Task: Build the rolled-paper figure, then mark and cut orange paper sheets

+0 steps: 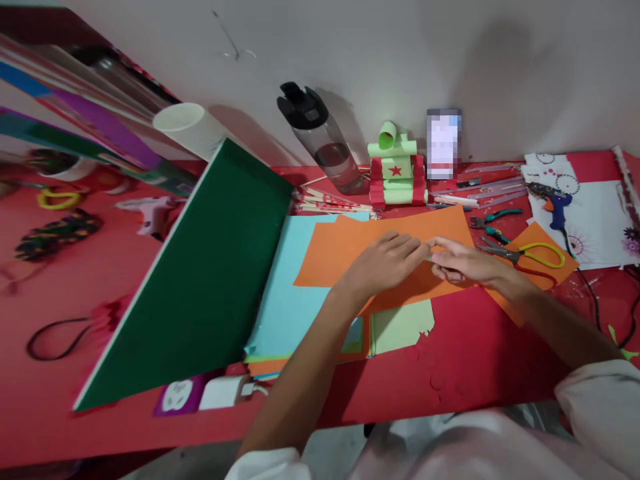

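My left hand [387, 265] and my right hand [463, 260] meet fingertip to fingertip above the orange paper [330, 247]. The fingers of both are bent and pressed together; whatever is pinched there is too small and too covered to name. Under the orange sheets lies light blue paper [285, 300], with a torn-edged pale green sheet [400, 330] toward the front. Scissors [515, 255] with one yellow and one red handle rest close to my right wrist. Behind my hands stands a craft piece [397, 170] of green paper rolls and red parts, with a red star.
A dark green board [200, 280] leans at a slant on the left. At the back are a water bottle [325, 143] and a phone [443, 145]. Pliers [500, 217] and a blue glue gun [557, 207] lie right. A white charger [225, 392] sits near the front edge.
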A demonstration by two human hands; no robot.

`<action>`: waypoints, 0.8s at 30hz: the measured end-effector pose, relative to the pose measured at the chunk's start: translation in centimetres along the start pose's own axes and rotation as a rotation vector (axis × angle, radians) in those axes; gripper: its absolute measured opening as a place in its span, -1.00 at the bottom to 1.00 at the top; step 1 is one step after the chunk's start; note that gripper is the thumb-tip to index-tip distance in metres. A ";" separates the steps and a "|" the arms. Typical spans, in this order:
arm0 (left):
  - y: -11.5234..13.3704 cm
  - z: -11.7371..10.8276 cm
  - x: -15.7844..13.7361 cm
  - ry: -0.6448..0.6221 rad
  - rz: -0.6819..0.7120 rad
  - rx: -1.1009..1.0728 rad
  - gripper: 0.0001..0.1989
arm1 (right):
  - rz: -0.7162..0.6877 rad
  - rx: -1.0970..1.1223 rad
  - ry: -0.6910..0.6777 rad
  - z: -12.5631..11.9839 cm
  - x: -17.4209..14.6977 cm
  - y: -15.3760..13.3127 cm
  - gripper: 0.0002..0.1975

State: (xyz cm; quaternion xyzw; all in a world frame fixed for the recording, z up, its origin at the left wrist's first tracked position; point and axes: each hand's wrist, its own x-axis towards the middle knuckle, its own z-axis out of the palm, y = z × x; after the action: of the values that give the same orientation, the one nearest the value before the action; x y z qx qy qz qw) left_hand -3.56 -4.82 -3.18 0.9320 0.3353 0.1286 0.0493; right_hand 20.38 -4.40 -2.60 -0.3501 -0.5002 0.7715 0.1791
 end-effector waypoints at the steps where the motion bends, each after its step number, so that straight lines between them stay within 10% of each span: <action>1: 0.0 0.0 0.0 0.012 -0.040 -0.015 -0.64 | -0.024 0.045 0.012 -0.1 -0.3 -0.2 -0.58; 11: 3.0 1.3 1.6 -0.020 -0.320 -0.392 -0.76 | -0.371 -0.003 0.364 1.1 1.6 0.7 -0.53; 24: 0.7 0.2 -0.3 -0.270 -0.373 -0.306 -0.66 | -0.344 -0.156 0.430 0.1 0.9 4.6 -0.62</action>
State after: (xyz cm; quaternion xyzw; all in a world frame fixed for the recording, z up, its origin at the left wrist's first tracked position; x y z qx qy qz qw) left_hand -3.35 -5.55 -3.33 0.8446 0.4681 0.0412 0.2566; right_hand 20.07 -5.90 -7.07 -0.4286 -0.5607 0.5970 0.3816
